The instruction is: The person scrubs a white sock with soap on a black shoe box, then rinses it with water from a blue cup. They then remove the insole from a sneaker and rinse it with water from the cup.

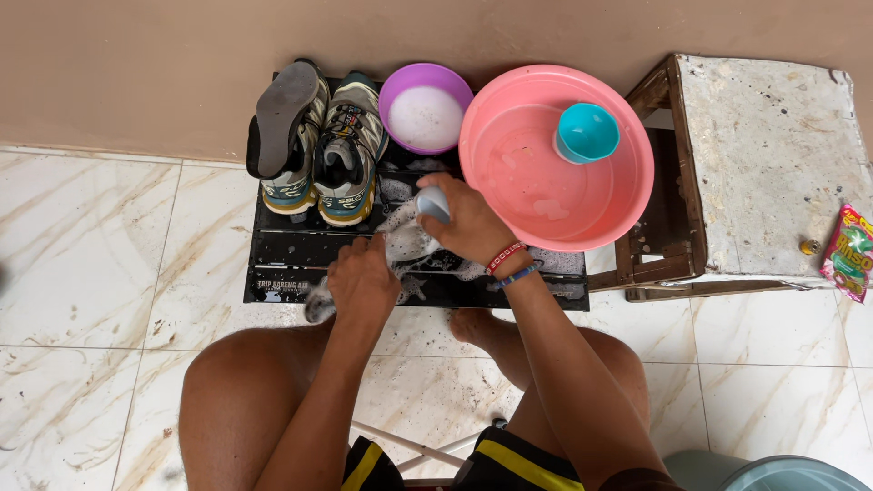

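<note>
The person has bare arms and bare legs, with no sleeves on the forearms. On the wrist of the right hand (468, 218) there are two thin bands: one woven bracelet in red and white (505, 257), and just beside it one narrow blue bracelet (518, 275). The left hand (362, 284) wears no ring and no band. At the bottom edge, the person wears black shorts with yellow stripes (496, 459). One bare foot (468, 323) shows between the knees.
</note>
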